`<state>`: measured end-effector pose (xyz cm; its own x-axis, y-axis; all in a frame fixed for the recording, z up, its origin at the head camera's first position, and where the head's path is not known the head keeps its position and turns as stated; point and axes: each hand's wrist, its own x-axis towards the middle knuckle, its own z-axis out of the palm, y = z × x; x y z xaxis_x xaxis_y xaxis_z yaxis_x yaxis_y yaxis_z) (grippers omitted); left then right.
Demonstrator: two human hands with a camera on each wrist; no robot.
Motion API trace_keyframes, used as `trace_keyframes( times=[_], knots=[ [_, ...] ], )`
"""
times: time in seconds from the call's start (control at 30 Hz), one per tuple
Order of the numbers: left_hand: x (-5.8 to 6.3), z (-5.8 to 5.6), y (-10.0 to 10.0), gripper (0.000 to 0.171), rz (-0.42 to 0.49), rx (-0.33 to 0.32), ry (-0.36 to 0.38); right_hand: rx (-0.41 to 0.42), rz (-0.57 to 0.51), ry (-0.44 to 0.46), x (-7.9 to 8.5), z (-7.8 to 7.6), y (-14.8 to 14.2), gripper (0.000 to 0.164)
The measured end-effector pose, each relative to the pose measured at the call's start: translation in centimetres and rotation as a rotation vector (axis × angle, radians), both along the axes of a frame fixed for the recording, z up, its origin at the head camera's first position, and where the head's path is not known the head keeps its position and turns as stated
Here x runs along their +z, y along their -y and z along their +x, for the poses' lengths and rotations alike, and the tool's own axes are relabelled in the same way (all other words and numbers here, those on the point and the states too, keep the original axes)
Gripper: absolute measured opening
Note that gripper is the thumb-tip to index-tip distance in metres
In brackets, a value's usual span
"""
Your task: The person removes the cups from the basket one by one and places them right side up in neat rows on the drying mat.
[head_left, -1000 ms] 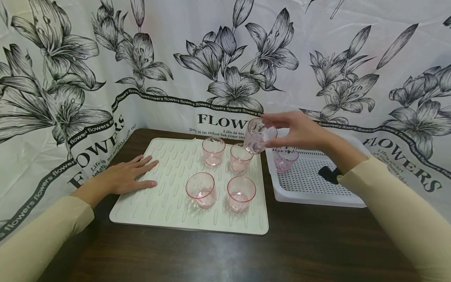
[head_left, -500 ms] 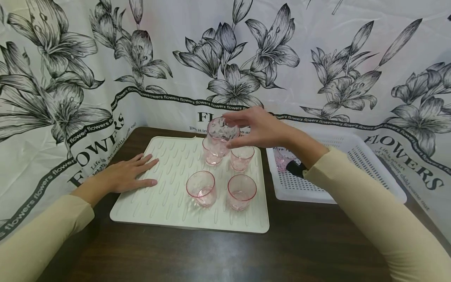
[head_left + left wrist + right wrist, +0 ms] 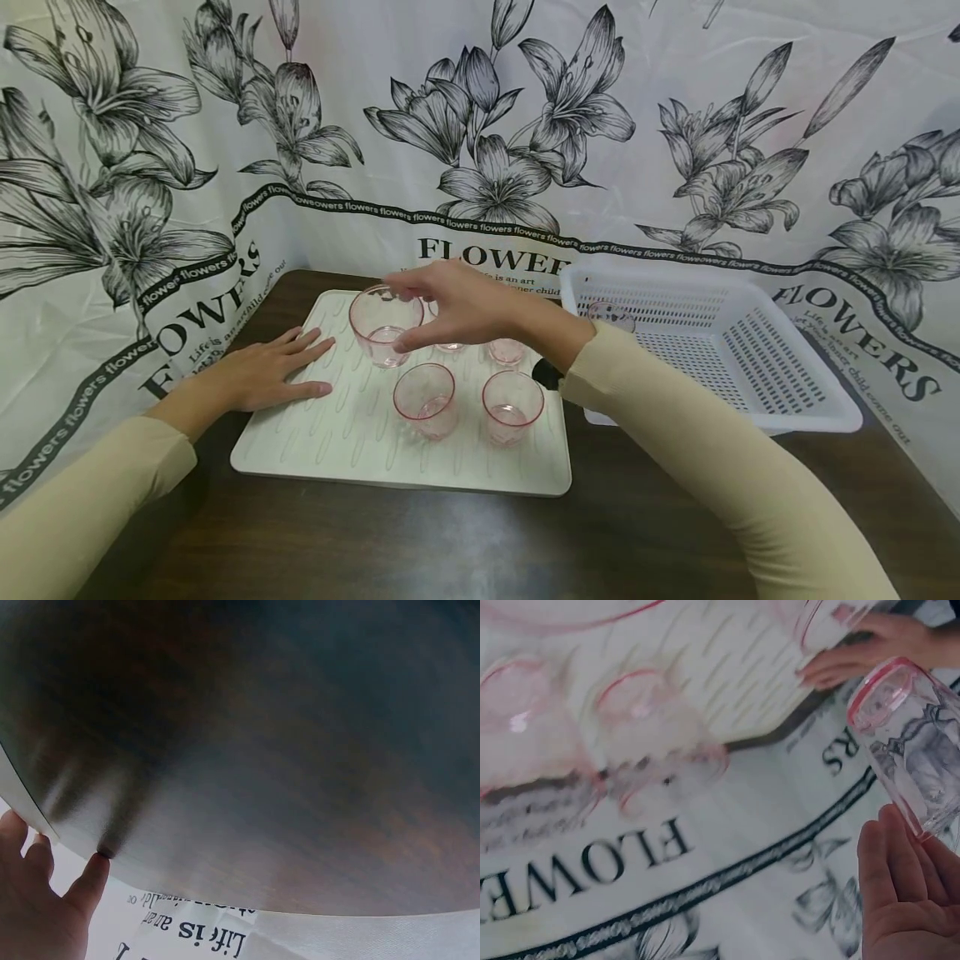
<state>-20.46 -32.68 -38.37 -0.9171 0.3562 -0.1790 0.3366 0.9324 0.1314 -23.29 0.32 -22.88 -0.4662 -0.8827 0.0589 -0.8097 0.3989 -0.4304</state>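
Note:
My right hand (image 3: 472,304) grips a clear pink-rimmed glass tumbler (image 3: 382,329) between thumb and fingers, above the left-centre of a cream ribbed drying mat (image 3: 330,433). In the right wrist view this tumbler (image 3: 911,742) shows at the right, beside the fingers (image 3: 904,862). My left hand (image 3: 262,375) lies with spread fingers on the mat's left edge. Two similar tumblers stand at the front of the mat, one left (image 3: 425,404) and one right (image 3: 512,410). Behind them are two more, partly hidden by the right hand and arm.
A white perforated plastic basket (image 3: 813,379) stands right of the mat. One patterned tumbler (image 3: 611,314) shows in it, mostly covered by the right sleeve. The dark wooden table (image 3: 360,542) runs along the front. A flower-printed curtain (image 3: 420,100) hangs close behind and at the left.
My right hand has carried the tumbler leftward from near the basket, past the back tumblers, and lower over the mat. The left hand has stayed in place.

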Motion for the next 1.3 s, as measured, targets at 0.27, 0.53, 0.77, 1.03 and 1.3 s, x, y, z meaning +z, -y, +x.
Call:
trace_keyframes(
  times=[0.27,0.53,0.77,1.03,1.3],
  knots=[
    [0.0,-0.3,0.0,0.090,-0.008,0.003,0.015,0.076,0.082,-0.028,-2.2,0.6,3.2,0.066],
    [0.2,-0.1,0.0,0.087,-0.030,-0.036,-0.019,0.072,0.142,0.029,-3.9,0.9,4.8,0.074],
    [0.3,0.0,0.2,0.082,-0.024,-0.058,-0.033,0.091,0.198,0.050,-5.4,1.4,5.7,0.077],
    [0.2,0.2,0.4,0.079,-0.010,-0.078,-0.044,0.107,0.263,0.071,-6.6,1.8,6.4,0.078],
    [0.2,0.3,0.2,0.081,-0.011,-0.055,-0.042,0.072,0.305,0.062,-6.2,1.7,6.0,0.081]
  ],
)
